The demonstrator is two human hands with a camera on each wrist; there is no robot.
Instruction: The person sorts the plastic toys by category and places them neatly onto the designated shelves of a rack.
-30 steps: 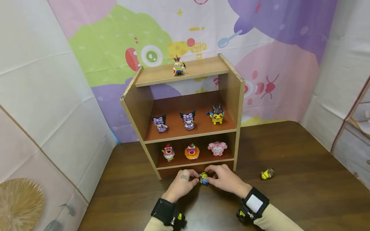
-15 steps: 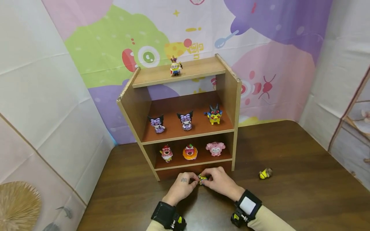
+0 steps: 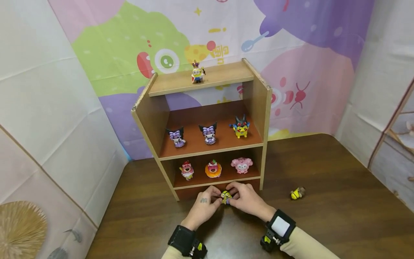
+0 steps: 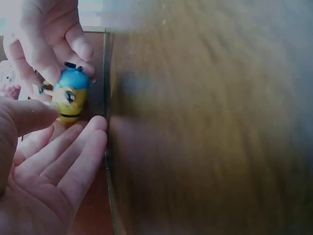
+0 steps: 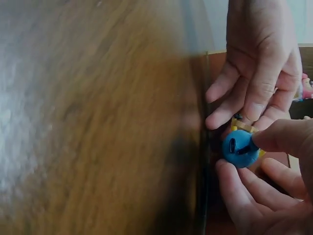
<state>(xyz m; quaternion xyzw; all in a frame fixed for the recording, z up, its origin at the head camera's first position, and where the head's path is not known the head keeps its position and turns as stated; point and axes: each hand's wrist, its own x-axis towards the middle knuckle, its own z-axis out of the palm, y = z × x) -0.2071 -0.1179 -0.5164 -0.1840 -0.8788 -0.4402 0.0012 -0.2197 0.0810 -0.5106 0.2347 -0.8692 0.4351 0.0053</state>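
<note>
Between both hands, low in front of the shelf unit, is a small minion figurine [image 3: 226, 196] with a yellow head, a goggle eye and a blue lower body. My right hand [image 3: 249, 201] pinches its blue end; the right wrist view shows the thumb [image 5: 279, 136] on the blue base [image 5: 239, 149]. On the other side, my left hand [image 3: 203, 208] holds the yellow head between thumb and fingers. In the left wrist view the left thumb [image 4: 32, 116] lies against the yellow head [image 4: 73, 104], with straighter fingers beneath it.
The wooden shelf unit [image 3: 266, 144] stands just beyond the hands. Its shelves bear a crowned minion [image 3: 197, 75], two black-and-purple figurines, a yellow one [image 3: 241, 128], two red-pink bears and a pink figurine [image 3: 242, 165]. Another yellow figurine [image 3: 297, 193] lies on the table [image 3: 323, 226] at right.
The minion figurine has been turned between the fingers, so its yellow face and goggle now show more. Both hands stay in front of the shelf unit. The head view has shifted slightly.
</note>
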